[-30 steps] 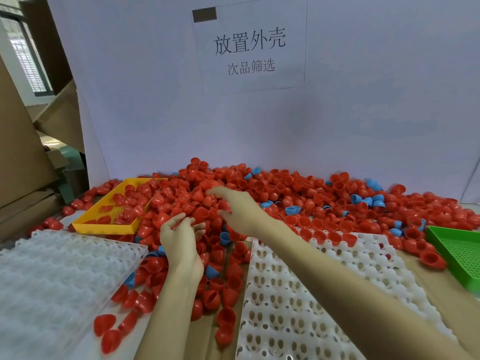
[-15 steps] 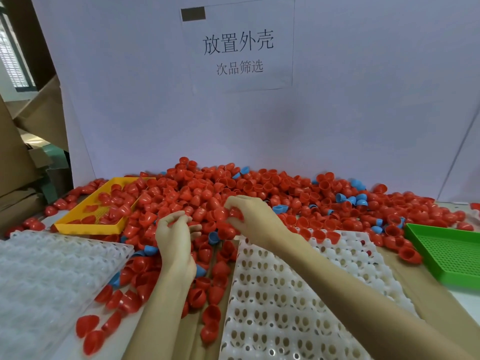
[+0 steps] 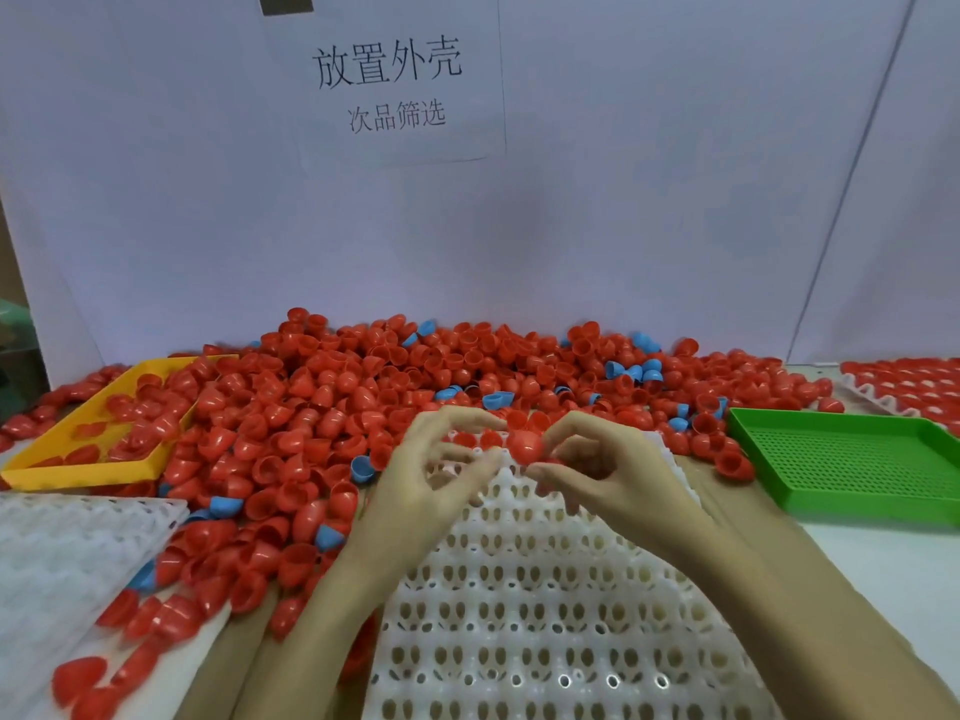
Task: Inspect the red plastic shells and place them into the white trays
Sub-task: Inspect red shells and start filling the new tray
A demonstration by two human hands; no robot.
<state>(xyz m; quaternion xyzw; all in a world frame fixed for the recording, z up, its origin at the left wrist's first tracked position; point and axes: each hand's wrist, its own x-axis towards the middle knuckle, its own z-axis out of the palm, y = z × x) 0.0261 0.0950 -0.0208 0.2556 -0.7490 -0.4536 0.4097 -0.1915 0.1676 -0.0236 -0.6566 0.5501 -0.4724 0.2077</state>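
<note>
One red shell (image 3: pixel 525 445) pinched in the right hand (image 3: pixel 602 475) over the far edge of the white tray (image 3: pixel 545 605), left hand (image 3: pixel 431 480) loosely curled, apparently holding nothing — inspection step, I'd say — next it needs seating in an empty pocket.

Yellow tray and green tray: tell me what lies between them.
In the head view, between the yellow tray and the green tray lie the heap of red shells with a few blue ones, and the far end of the white tray.
</note>
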